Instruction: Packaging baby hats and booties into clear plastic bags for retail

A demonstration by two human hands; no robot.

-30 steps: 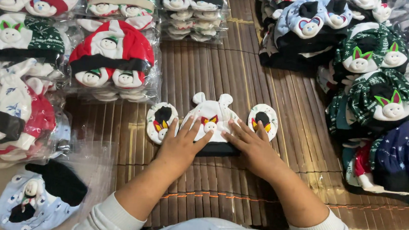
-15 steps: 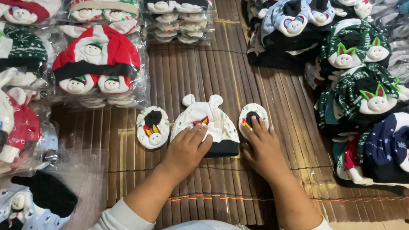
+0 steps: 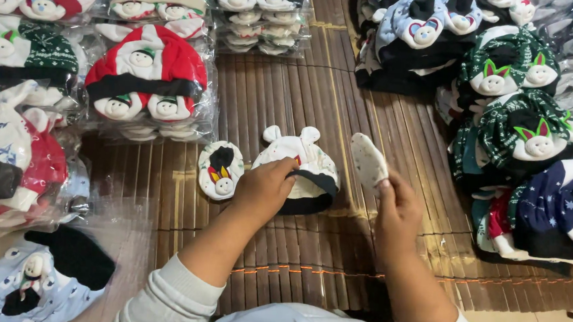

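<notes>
On the slatted bamboo mat in front of me, my left hand rests with fingers curled down onto a small white knitted baby hat with two rounded ears and a dark folded brim, pressing it flat at the mat's middle. My right hand pinches a small white speckled mitten between thumb and fingertips, lifted clear of the mat and turned so I see only its plain back. Just left of the hat, a matching mitten lies flat, an oval of soft fabric with a stitched animal face. Clear plastic bags ring the work area: a red and white hat bundle to the left, a stack of white pieces above it, green patterned hats and navy ones piled to the right, their wrapping glossy and crinkled. A pale blue hat with a black patch sits at the lower left, partly cut off by the frame. I cannot make out how many pieces each bag contains.
</notes>
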